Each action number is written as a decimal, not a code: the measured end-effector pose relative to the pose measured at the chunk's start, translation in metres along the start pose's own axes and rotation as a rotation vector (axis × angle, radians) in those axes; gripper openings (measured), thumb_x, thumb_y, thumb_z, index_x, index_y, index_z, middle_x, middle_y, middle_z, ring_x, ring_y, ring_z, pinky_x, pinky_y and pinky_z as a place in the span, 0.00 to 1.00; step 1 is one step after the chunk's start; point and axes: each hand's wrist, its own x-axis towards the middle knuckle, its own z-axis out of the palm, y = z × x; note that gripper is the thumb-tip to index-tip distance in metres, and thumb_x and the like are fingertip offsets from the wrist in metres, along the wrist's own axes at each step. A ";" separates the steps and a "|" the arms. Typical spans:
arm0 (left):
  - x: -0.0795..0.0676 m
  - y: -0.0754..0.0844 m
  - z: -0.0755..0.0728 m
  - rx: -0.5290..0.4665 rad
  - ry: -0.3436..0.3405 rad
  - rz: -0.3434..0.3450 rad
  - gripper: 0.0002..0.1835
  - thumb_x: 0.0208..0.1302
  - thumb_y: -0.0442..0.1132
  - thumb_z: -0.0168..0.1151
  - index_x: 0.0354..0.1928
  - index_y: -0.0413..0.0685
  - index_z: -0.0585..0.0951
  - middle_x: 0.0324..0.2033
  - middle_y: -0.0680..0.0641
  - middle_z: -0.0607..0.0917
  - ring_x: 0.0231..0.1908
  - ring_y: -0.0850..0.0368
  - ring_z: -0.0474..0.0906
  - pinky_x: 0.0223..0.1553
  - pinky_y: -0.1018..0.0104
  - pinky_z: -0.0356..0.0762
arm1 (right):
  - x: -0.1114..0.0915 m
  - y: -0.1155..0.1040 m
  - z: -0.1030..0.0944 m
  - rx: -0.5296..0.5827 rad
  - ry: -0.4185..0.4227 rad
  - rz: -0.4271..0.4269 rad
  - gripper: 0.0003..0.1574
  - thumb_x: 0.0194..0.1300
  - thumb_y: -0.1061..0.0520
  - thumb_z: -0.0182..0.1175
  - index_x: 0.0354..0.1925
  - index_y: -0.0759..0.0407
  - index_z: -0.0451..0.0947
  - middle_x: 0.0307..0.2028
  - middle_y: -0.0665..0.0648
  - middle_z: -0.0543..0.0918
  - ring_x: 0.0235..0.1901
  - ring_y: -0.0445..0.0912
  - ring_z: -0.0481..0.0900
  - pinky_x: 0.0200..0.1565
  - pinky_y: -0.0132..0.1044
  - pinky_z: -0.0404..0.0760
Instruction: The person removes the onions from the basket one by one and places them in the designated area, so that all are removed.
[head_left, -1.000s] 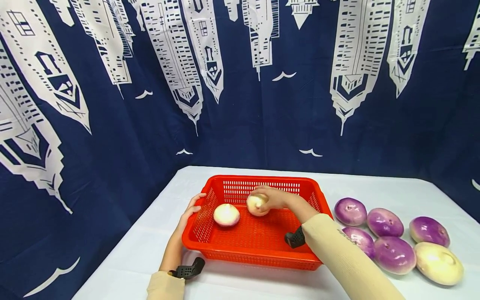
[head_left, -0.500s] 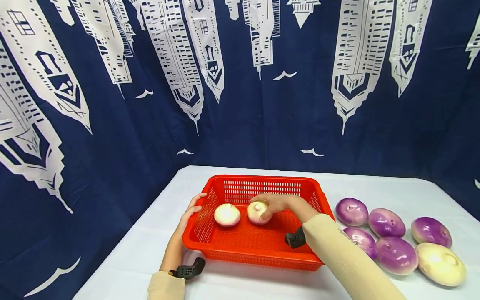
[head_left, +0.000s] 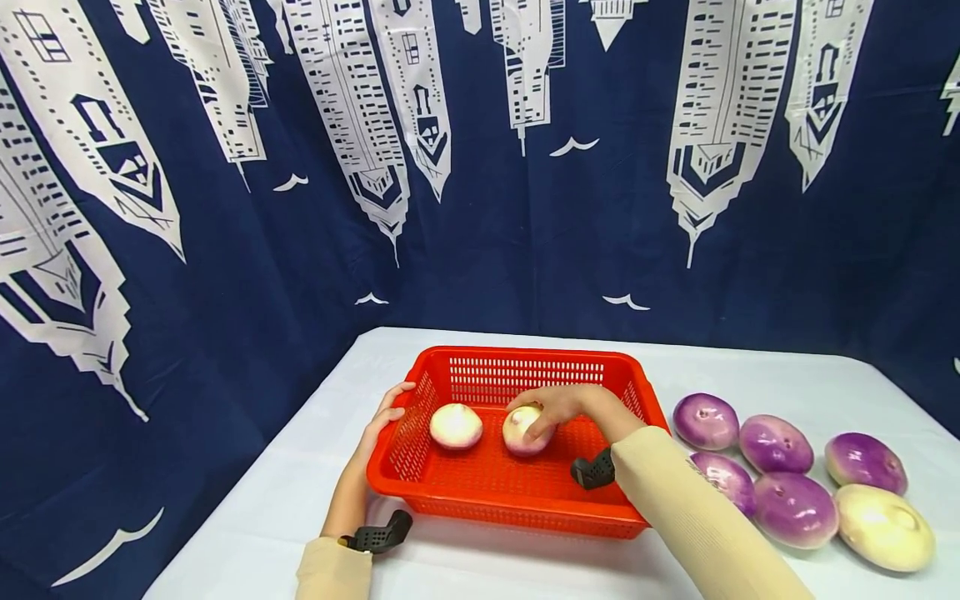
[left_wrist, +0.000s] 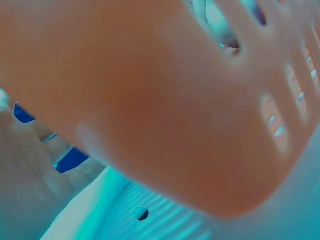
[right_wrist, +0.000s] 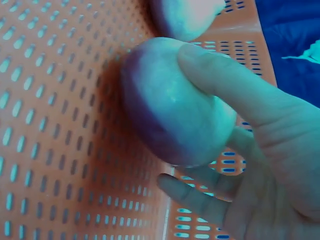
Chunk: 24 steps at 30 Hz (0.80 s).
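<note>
In the head view, a red plastic basket (head_left: 517, 504) with slotted walls stands on the white table. My right hand (head_left: 558, 406) is inside it and holds a purple-and-white turnip (head_left: 519, 429). The thumb lies across the turnip's pale side in the right wrist view, with fingers around the far side. A second turnip (head_left: 456, 427) sits to its left on the basket floor. My left hand (head_left: 380, 423) rests against the basket's left side, fingertips at the rim. In the left wrist view the basket wall hides part of that hand (left_wrist: 35, 165).
Right of the basket lie several purple turnips (head_left: 795, 510) and one with its cream side up (head_left: 885, 527). The white table (head_left: 247, 533) extends on both sides. A navy curtain (head_left: 480, 250) with white building prints hangs behind.
My right hand has brought the held turnip slightly nearer and to the right within the basket. The turnip's purple side now shows lower down. The left hand stays at the rim.
</note>
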 end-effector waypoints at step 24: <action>-0.001 0.000 0.003 0.020 0.023 0.024 0.24 0.61 0.30 0.26 0.59 0.52 0.57 0.54 0.51 0.61 0.51 0.59 0.64 0.49 0.70 0.68 | -0.033 -0.031 -0.011 -0.030 0.238 -0.239 0.32 0.52 0.55 0.64 0.57 0.54 0.70 0.53 0.56 0.74 0.49 0.47 0.70 0.48 0.37 0.70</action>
